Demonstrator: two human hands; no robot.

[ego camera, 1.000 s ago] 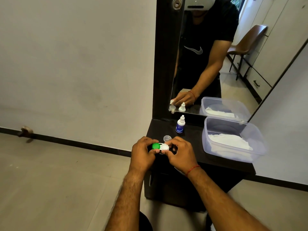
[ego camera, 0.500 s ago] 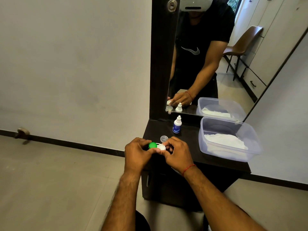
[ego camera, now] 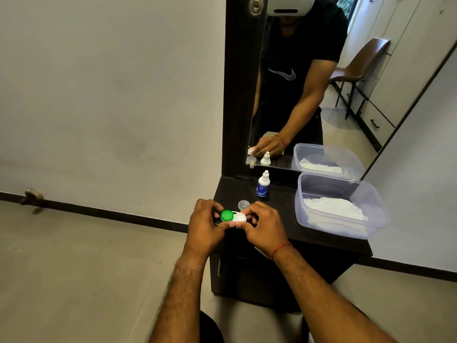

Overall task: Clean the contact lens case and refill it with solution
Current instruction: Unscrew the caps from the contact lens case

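Observation:
The contact lens case (ego camera: pixel 233 216) has a green cap on its left well and a white cap on its right well. Both hands hold it just above the front left corner of the dark table (ego camera: pixel 279 209). My left hand (ego camera: pixel 206 225) grips the green end. My right hand (ego camera: pixel 263 225) pinches the white cap between thumb and fingers. A small solution bottle (ego camera: pixel 262 184) with a blue label and bare white nozzle stands upright behind the case. Its clear cap (ego camera: pixel 243 204) lies on the table just beyond my right fingers.
A clear plastic tub (ego camera: pixel 371 201) holding white tissue stands on the right half of the table. A mirror (ego camera: pixel 309 82) in a dark frame rises behind the table. Bare wall lies left, tiled floor below, and the table's front edge is near my wrists.
The hands stay on the case at almost the same spot. The right fingers have shifted slightly on the white cap. The view has drifted a little.

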